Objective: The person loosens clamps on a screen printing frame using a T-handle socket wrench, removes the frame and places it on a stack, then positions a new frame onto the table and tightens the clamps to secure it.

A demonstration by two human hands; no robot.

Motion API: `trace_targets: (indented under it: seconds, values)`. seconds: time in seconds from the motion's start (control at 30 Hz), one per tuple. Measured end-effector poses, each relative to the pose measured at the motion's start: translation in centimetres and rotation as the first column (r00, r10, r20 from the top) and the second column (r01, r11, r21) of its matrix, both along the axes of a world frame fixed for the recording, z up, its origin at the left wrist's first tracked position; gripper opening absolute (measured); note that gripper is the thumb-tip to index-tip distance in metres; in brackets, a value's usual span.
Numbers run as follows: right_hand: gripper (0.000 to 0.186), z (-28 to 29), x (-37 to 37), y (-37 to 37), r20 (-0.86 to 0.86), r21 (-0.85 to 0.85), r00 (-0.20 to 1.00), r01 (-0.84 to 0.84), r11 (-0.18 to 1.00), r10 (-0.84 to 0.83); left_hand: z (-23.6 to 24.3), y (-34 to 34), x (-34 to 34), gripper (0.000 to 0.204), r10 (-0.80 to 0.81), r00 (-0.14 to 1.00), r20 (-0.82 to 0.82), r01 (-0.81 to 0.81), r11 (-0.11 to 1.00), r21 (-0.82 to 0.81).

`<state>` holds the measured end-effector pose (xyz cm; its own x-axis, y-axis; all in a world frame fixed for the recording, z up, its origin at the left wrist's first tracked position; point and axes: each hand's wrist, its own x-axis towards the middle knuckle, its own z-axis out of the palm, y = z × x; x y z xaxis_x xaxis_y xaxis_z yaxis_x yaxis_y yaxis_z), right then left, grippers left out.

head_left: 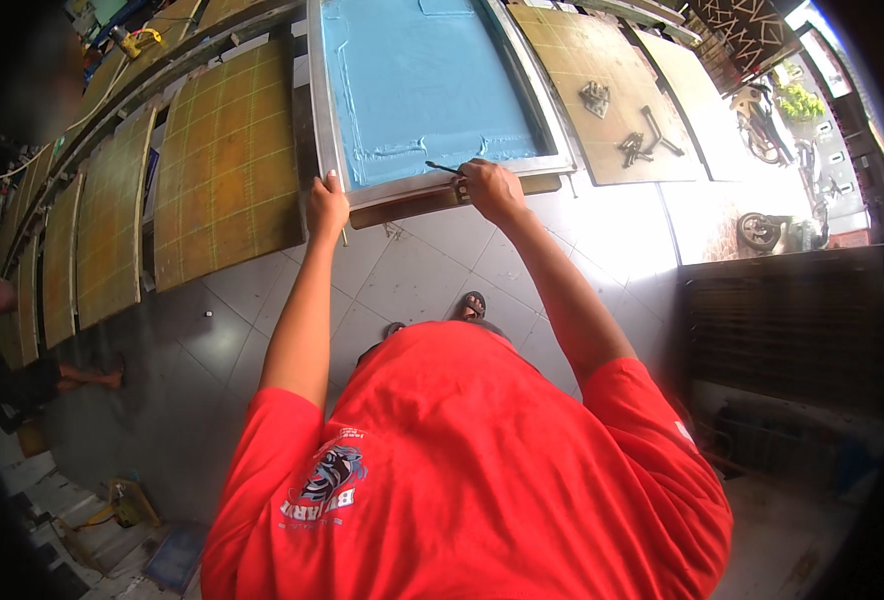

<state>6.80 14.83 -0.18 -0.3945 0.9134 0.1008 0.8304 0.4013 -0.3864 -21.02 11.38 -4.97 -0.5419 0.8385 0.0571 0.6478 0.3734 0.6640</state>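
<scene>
A silver screen-printing frame (327, 110) lies in front of me at the top of the view. Blue ink (417, 90) covers its inside, with thicker ridges along the left and near edges. At the frame's near left corner, my left hand (329, 207) is closed on the rail, thumb on top. My right hand (494, 190) is closed around a thin tool with a dark tip (444, 168), over the near rail. The tip points left, close to the ink's near edge; its exact kind is hard to make out. Below the near rail shows a brown board edge (412, 208).
Yellow-brown boards with grid lines (227, 160) run off to the left. Metal clamp-like parts (594, 98) and several dark metal pieces (652, 140) lie on a pale board (612, 60) at right. A motorcycle (762, 230) stands beyond. Another person's leg (92, 377) shows at left.
</scene>
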Motion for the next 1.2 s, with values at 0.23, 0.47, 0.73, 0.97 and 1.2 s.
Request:
trace_targets:
  seconds: [0.23,0.47,0.73,0.97,1.2]
  values:
    - [0.019,1.2,1.6,-0.3,-0.001,-0.015,0.997,0.072,0.997,-0.072,-0.1,0.1,0.2,0.049,-0.027,1.000,0.000,0.027,0.999,0.017]
    - [0.027,-0.1,2.1,-0.3,-0.169,-0.033,0.985,0.009,0.999,-0.015,-0.1,0.3,0.4,0.049,0.005,1.000,0.016,-0.005,1.000,0.020]
    - [0.020,-0.8,3.6,-0.8,-0.308,0.051,0.929,0.233,0.971,-0.207,0.1,0.2,0.3,0.049,-0.001,1.000,0.010,0.001,1.000,-0.002]
    - [0.019,-0.3,3.6,-1.3,-0.188,0.015,0.939,0.297,0.955,-0.289,0.2,0.1,0.2,0.049,-0.004,1.000,0.009,0.004,1.000,-0.003]
    - [0.017,0.1,4.8,0.2,-0.228,0.004,0.968,0.106,0.994,-0.102,0.3,0.0,0.2,0.050,0.013,1.000,0.021,-0.013,1.000,-0.010]
